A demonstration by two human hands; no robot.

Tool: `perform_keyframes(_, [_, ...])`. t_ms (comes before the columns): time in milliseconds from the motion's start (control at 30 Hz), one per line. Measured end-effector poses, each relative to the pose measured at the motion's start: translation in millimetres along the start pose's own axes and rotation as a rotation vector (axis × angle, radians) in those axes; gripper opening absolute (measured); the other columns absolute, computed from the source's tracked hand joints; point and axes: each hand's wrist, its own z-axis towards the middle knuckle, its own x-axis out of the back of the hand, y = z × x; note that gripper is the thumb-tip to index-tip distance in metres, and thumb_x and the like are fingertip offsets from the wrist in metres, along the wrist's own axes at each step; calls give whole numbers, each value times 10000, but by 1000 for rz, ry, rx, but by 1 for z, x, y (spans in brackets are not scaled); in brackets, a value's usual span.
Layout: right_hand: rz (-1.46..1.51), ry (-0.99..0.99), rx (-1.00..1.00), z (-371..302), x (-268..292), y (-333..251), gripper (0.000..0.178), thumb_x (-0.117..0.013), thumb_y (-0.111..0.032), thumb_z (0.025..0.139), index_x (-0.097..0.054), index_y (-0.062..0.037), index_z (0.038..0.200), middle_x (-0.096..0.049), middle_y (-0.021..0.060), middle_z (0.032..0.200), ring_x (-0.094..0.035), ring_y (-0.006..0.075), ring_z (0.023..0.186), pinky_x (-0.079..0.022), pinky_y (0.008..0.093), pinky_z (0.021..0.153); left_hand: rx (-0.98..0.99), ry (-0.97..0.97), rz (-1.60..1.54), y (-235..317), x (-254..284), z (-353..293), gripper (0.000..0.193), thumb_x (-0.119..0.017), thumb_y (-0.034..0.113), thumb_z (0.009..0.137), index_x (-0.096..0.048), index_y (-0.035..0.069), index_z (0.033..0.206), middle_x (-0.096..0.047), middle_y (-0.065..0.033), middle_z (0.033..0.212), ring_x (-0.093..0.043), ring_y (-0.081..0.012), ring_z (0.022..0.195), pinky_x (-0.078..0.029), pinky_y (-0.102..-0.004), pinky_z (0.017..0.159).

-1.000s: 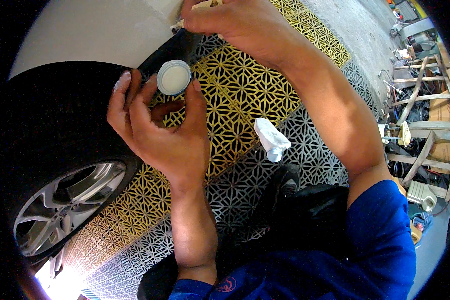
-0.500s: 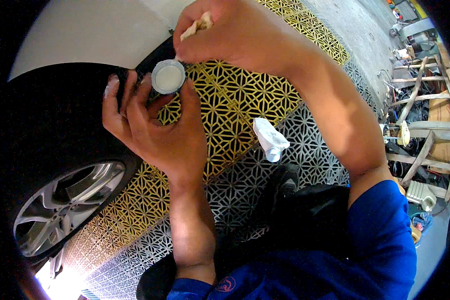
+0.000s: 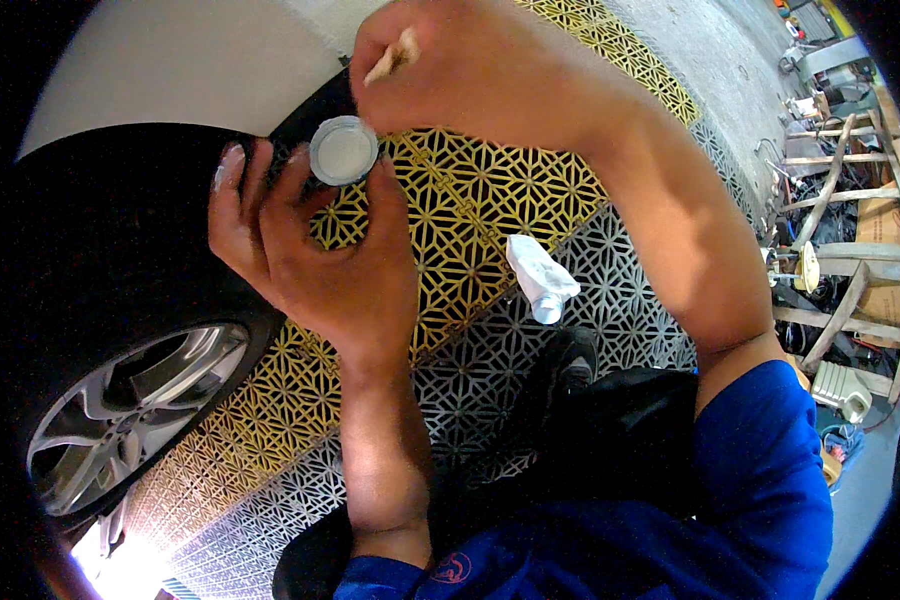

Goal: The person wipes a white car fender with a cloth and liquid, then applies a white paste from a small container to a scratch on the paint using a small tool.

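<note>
My left hand pinches a small round cap between thumb and fingertips. The cap's hollow side faces up, and a whitish layer fills its inside. White smears mark one fingertip of that hand. Just beyond the cap, my right hand is closed round a crumpled off-white piece of cloth; part of it sticks out of the fist. Its fingertips are hidden behind the hand, close to the cap's edge. A white squeeze tube with a pale cap end lies on the floor mat, right of my left hand.
At the left stands a car with a white body panel, a dark tyre and a silver spoked rim. Yellow and grey lattice floor tiles run underneath. Wooden racks with clutter stand far right. A bright light shines lower left.
The left hand and the cap have shifted slightly right. The right hand has tilted a little, and less of the cloth shows. The tube has not moved.
</note>
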Motion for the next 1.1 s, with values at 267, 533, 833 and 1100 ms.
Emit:
perform_keyframes(267, [224,78,-118,6,13,-2,195,-665,-154,909,-686,29,972,-644,37,781,-558,105,638,-454,288,576,-134,25,50,-19,-1,-2,462,-900,82,742,-650,-9,1119,-414,-162,1425,-576,-351,1252,-514,-453,1043])
perform_keyframes(533, [183,179,-118,8,10,-1,217,-685,-179,899,-695,27,966,-648,31,782,-559,95,681,-449,294,586,-95,11,11,-17,-5,-4,460,-901,88,748,-650,-21,1118,-414,-164,1423,-583,-359,1241,-513,-458,1040])
perform_keyframes(833, [199,176,-46,11,6,10,233,-690,-178,902,-698,40,981,-671,48,806,-582,101,696,-475,302,595,-89,-11,-8,-15,-2,-3,453,-890,78,758,-643,-39,1119,-416,-177,1426,-582,-374,1234,-509,-464,1040])
perform_keyframes(1100, [196,187,-1,15,1,20,203,-684,-156,913,-693,35,981,-679,47,827,-594,104,727,-494,303,647,-93,-11,-38,-14,-2,-3,470,-887,75,763,-635,-44,1142,-411,-185,1438,-580,-381,1243,-506,-467,1045])
